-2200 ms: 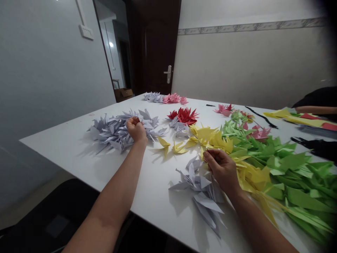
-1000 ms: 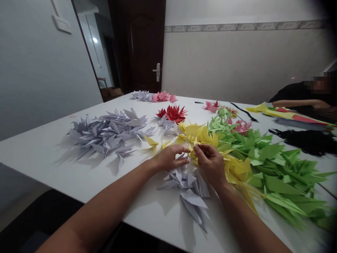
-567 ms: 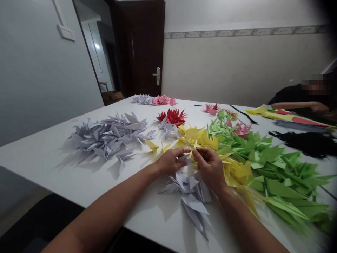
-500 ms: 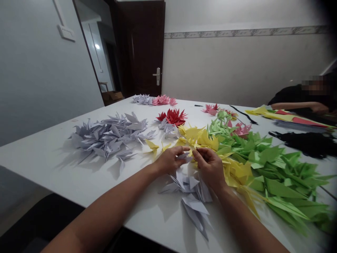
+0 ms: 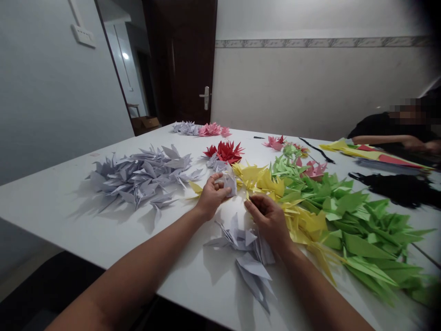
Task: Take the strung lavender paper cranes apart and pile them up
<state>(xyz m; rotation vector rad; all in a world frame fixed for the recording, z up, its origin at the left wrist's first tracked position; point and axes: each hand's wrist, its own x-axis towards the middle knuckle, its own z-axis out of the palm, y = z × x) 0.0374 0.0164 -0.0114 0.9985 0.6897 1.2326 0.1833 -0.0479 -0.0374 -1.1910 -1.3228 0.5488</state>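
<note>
My left hand [image 5: 210, 197] holds a white folded paper crane [image 5: 230, 181] between thumb and fingers, above the middle of the table. Close by on the right, my right hand [image 5: 270, 219] is closed in a pinch; what sits in its fingertips is too small to make out. Several loose white paper cranes [image 5: 253, 264] lie below the hands, near the table's front edge. Yellow paper cranes [image 5: 262, 179] are heaped behind and beside my right hand, partly hidden by it.
Green cranes [image 5: 365, 225] cover the table's right side. A large white pile [image 5: 138, 174] is at the left, with red cranes [image 5: 227, 151] behind. Black strands [image 5: 392, 187] and coloured paper sheets [image 5: 375, 154] lie at the far right near another person [image 5: 389, 126].
My left hand has moved up and away from my right hand, lifting and turning the white crane. My right hand has shifted slightly left, still pinched.
</note>
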